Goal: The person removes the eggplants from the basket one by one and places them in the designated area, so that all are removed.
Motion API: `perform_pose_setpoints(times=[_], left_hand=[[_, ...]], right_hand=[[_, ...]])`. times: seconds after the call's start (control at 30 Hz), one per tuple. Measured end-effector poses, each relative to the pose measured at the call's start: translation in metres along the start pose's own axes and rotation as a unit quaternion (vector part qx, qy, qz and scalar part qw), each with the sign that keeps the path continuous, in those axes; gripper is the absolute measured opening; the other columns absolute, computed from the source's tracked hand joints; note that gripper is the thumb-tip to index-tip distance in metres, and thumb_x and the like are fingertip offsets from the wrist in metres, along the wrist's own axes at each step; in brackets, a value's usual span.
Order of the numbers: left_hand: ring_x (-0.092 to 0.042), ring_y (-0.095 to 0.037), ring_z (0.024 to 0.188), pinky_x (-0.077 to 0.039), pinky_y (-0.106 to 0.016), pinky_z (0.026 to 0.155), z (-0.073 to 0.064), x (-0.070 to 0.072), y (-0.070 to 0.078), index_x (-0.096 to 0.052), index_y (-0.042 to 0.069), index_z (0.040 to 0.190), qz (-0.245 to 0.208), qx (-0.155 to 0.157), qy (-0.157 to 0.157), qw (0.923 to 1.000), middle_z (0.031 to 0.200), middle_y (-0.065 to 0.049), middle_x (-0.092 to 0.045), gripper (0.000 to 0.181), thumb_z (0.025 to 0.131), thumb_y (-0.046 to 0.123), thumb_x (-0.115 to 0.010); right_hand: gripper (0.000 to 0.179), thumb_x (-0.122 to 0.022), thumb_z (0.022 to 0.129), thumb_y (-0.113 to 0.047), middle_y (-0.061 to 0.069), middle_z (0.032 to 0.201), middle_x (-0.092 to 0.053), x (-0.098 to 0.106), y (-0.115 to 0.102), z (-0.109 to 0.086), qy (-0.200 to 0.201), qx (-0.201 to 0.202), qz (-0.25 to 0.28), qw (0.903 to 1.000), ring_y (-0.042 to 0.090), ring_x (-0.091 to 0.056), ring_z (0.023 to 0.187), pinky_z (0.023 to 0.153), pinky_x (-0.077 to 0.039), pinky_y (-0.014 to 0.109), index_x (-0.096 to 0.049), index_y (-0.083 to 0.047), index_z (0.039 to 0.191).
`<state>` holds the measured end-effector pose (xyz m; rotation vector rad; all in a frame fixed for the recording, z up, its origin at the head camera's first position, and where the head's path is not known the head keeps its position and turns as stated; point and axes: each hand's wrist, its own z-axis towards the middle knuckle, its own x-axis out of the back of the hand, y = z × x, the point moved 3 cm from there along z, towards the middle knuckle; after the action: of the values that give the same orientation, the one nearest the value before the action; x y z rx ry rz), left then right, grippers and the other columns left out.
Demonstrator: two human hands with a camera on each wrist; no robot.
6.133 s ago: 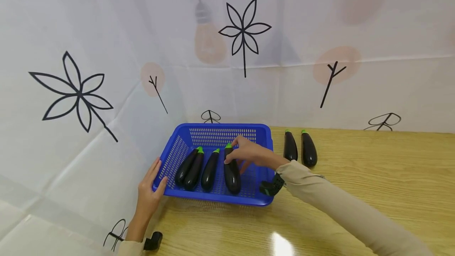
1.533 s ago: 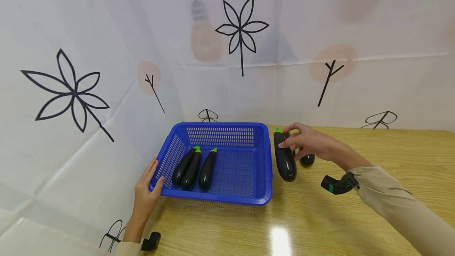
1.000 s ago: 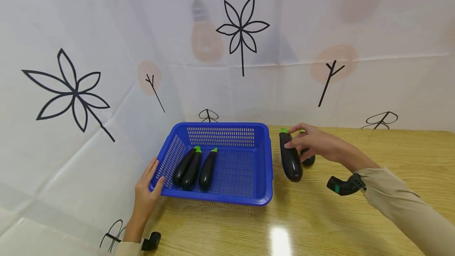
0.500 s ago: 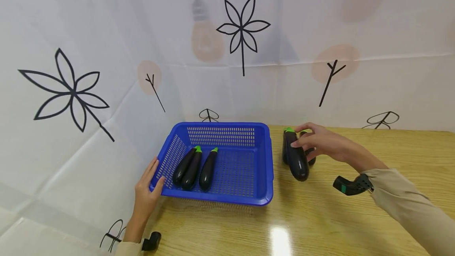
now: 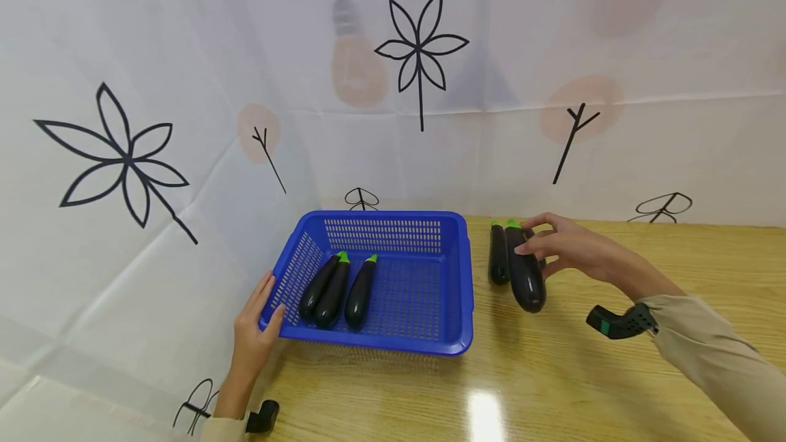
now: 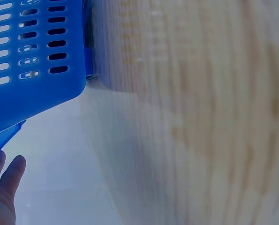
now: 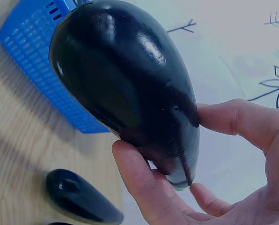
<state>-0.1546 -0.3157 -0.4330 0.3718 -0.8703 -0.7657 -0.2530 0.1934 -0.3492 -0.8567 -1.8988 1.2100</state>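
Note:
In the head view my right hand pinches a dark eggplant near its green stem end, raised above the table right of the blue basket. The right wrist view shows thumb and fingers around the narrow end of this eggplant. One eggplant lies on the table just left of it; another is mostly hidden behind it and my hand. Inside the basket lie three more: two touching eggplants at the left and a separate eggplant. With fingers extended, my left hand rests on the basket's left rim.
Wood-grain table extends right and in front of the basket. A white printed cloth hangs behind and along the left, close to the basket and left hand. Black wrist devices sit on both forearms.
About six seconds ago my right hand gripped this eggplant inside the basket. It has come out over the right rim and, lately, drifted farther right above the table eggplants. The left hand stays put.

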Motion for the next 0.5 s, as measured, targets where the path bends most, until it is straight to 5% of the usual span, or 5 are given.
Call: perform_pose_setpoints(times=[0.5], left_hand=[[-0.037, -0.02, 0.133, -0.028, -0.011, 0.102, -0.001, 0.0, -0.002, -0.044, -0.004, 0.138, 0.001, -0.008, 0.002, 1.0, 0.144, -0.019, -0.04, 0.056, 0.085, -0.002, -0.062]], right_hand=[[0.076, -0.061, 0.091, -0.02, 0.015, 0.109, -0.059, 0.012, 0.008, -0.001, 0.009, 0.004, -0.01, 0.9999, 0.029, -0.06, 0.097, 0.079, -0.053, 0.046, -0.013, 0.005, 0.145]])
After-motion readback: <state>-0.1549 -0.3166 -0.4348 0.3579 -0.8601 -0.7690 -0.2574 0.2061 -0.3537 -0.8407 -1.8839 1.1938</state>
